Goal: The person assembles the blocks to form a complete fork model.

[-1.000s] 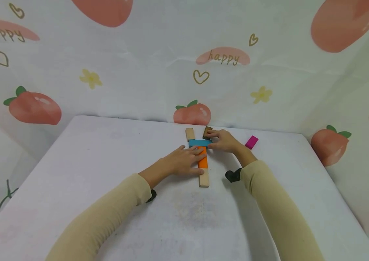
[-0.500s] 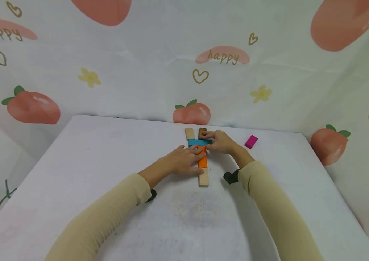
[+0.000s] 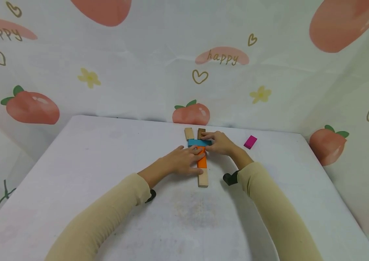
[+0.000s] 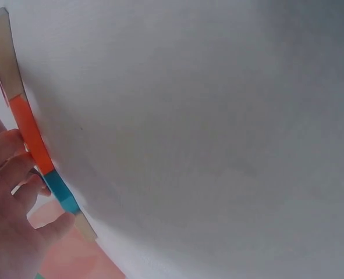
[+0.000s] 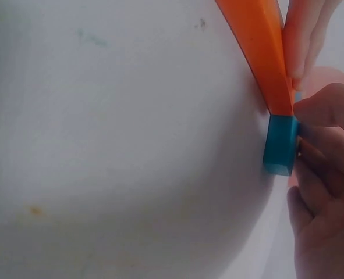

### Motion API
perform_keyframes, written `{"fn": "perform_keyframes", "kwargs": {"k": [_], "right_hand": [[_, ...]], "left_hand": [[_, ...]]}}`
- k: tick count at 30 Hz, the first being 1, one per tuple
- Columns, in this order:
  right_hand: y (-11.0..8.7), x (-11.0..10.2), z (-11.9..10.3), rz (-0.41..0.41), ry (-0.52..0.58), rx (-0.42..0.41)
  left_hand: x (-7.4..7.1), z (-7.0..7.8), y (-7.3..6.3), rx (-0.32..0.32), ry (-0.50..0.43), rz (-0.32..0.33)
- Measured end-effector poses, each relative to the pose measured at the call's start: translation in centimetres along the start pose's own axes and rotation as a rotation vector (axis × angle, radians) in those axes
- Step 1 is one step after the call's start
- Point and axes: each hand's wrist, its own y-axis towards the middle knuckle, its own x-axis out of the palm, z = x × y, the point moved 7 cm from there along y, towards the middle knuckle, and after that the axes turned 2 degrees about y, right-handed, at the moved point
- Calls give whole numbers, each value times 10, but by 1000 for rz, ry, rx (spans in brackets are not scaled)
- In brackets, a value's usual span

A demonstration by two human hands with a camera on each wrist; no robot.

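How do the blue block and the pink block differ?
The blue block lies crosswise at the far end of the orange block; the pink block sits apart to the right, angled diagonally. The blue block looks longer than the pink block. Both lie on the white table.

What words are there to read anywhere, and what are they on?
"happy": on the pink patch at the left of the backdrop.
"happy": on the pink patch near the middle of the backdrop.
I can't read any writing on the blocks.
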Motion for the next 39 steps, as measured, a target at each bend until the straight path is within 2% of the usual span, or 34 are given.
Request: {"fn": "perform_keyframes", "kwargs": {"k": [14,25,30,39], "right_hand": [[2,1,-5,5,-8,-3],[2,2,-6,35,-95,-33],[1,1,-10,50,-116,-66],[0,3,-10,49,-153,-75]], "left_hand": [[-2,1,-2,10,-14,7],[0,0,-2,12,-18,15],[-1,1,-2,9,-12,14],[0,0,-1,9,-12,15]]}}
